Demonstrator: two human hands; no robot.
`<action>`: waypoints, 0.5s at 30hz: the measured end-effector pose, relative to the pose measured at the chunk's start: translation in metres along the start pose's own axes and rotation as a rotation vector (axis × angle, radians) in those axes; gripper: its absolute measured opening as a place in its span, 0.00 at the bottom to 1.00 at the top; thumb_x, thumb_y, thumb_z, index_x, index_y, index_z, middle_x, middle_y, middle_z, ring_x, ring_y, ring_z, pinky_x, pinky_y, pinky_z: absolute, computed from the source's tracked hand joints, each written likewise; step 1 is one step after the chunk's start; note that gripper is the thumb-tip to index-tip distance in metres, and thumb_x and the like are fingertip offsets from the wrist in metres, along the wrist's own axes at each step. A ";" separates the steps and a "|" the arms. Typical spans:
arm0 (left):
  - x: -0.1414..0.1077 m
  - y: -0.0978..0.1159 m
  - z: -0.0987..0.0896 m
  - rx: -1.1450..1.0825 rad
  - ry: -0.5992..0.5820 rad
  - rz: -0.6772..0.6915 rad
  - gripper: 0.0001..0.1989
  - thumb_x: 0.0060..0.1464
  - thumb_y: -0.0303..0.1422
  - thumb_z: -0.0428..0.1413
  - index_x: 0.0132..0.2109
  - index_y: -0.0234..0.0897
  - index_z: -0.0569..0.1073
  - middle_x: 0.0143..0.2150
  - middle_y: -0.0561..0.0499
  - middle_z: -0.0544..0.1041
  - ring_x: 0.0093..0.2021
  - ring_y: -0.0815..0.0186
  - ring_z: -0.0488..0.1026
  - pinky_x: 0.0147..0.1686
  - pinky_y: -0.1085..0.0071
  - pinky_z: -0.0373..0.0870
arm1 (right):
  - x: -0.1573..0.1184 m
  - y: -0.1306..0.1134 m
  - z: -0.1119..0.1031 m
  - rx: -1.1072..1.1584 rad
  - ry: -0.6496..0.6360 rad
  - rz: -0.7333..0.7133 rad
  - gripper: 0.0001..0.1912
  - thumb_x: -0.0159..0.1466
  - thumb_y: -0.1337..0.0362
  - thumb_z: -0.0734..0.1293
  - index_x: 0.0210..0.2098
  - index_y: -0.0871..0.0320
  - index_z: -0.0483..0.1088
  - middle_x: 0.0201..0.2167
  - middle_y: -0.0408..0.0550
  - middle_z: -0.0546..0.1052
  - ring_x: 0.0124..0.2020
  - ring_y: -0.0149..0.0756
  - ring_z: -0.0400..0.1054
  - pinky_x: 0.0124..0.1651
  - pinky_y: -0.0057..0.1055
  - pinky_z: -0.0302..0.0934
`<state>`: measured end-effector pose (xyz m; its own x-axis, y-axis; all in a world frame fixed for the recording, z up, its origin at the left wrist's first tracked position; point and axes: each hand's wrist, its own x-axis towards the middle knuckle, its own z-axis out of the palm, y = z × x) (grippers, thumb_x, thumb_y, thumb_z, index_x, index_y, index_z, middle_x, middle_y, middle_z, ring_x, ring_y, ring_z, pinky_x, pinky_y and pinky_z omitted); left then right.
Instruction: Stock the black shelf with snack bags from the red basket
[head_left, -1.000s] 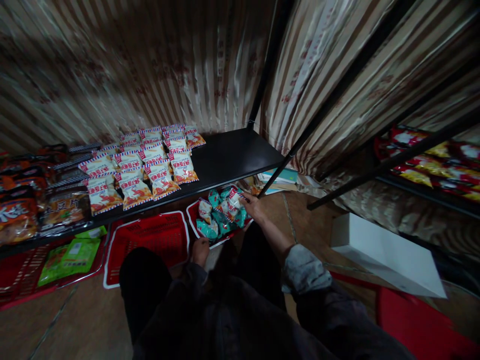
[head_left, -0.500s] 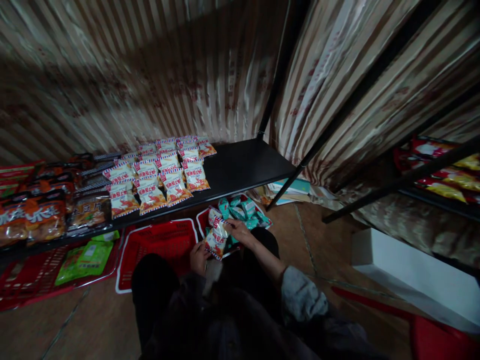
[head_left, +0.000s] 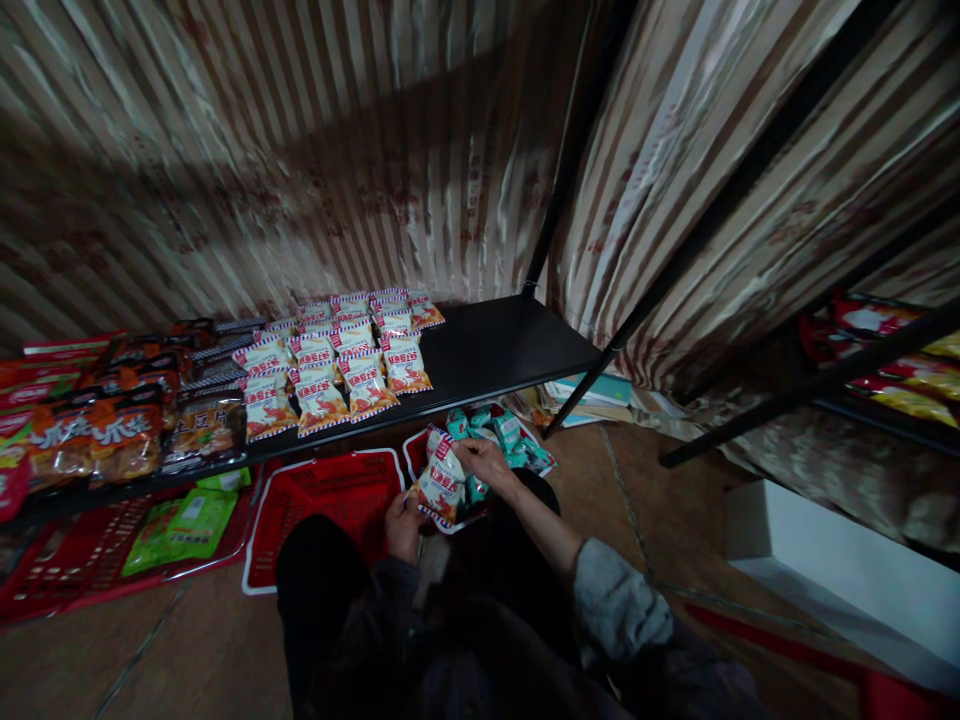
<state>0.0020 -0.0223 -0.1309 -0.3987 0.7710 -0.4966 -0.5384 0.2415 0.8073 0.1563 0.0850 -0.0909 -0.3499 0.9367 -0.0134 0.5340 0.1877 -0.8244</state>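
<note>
A white and orange snack bag [head_left: 441,480] with red lettering is between my hands, over a red basket [head_left: 411,458] that holds several teal packets [head_left: 480,428]. My right hand [head_left: 484,462] is closed on the bag's upper right edge. At its lower left corner, the fingers of my left hand [head_left: 403,515] pinch the bag. Several matching snack bags [head_left: 321,392] lie in rows on a low black shelf [head_left: 510,340], beside orange and black bags [head_left: 126,430] and clear-windowed bags [head_left: 204,430] on the left.
A red basket [head_left: 322,500] with a white rim stands under the shelf's front edge. Green packets [head_left: 180,530] lie in another red basket at left. Black metal posts [head_left: 600,375] rise at right, near papers [head_left: 592,395], a white box [head_left: 840,570] and yellow and red bags [head_left: 907,370].
The view has shifted a little, so the shelf appears further right and lower. My left hand has come onto the bag's lower left corner, and the bag is turned slightly.
</note>
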 end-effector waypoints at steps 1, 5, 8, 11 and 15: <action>-0.001 0.000 -0.001 -0.007 -0.003 0.002 0.25 0.29 0.47 0.66 0.32 0.32 0.74 0.29 0.47 0.77 0.27 0.66 0.73 0.29 0.69 0.71 | 0.000 -0.002 -0.002 0.001 0.009 0.003 0.25 0.61 0.46 0.55 0.18 0.57 0.65 0.17 0.40 0.63 0.21 0.28 0.56 0.25 0.25 0.50; -0.006 0.001 -0.003 -0.026 -0.042 -0.018 0.27 0.28 0.48 0.67 0.33 0.31 0.74 0.29 0.46 0.78 0.28 0.66 0.74 0.30 0.69 0.71 | -0.001 -0.010 -0.008 0.011 0.016 0.006 0.24 0.59 0.46 0.58 0.19 0.58 0.66 0.16 0.39 0.62 0.21 0.28 0.56 0.24 0.23 0.49; -0.008 0.003 -0.003 -0.010 -0.071 -0.035 0.26 0.31 0.46 0.66 0.34 0.31 0.74 0.30 0.46 0.77 0.28 0.66 0.74 0.31 0.69 0.71 | -0.002 -0.016 -0.011 0.009 0.006 -0.001 0.24 0.60 0.47 0.58 0.19 0.58 0.67 0.16 0.39 0.61 0.21 0.28 0.56 0.23 0.23 0.48; -0.008 0.004 -0.003 0.020 -0.081 -0.037 0.23 0.34 0.45 0.65 0.34 0.31 0.74 0.30 0.46 0.77 0.28 0.66 0.74 0.32 0.69 0.71 | -0.001 -0.021 -0.014 -0.009 0.007 -0.032 0.25 0.60 0.47 0.57 0.18 0.59 0.66 0.16 0.39 0.60 0.21 0.27 0.55 0.23 0.23 0.47; -0.005 0.009 -0.003 0.073 -0.108 -0.041 0.19 0.36 0.43 0.64 0.32 0.32 0.73 0.29 0.48 0.77 0.27 0.67 0.73 0.32 0.69 0.71 | 0.003 -0.028 -0.021 -0.012 -0.023 -0.063 0.25 0.60 0.48 0.57 0.16 0.59 0.65 0.14 0.39 0.59 0.19 0.26 0.53 0.22 0.23 0.45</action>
<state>-0.0027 -0.0261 -0.1219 -0.2929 0.8176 -0.4957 -0.4957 0.3135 0.8099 0.1569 0.0885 -0.0557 -0.4008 0.9158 0.0257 0.5197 0.2503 -0.8169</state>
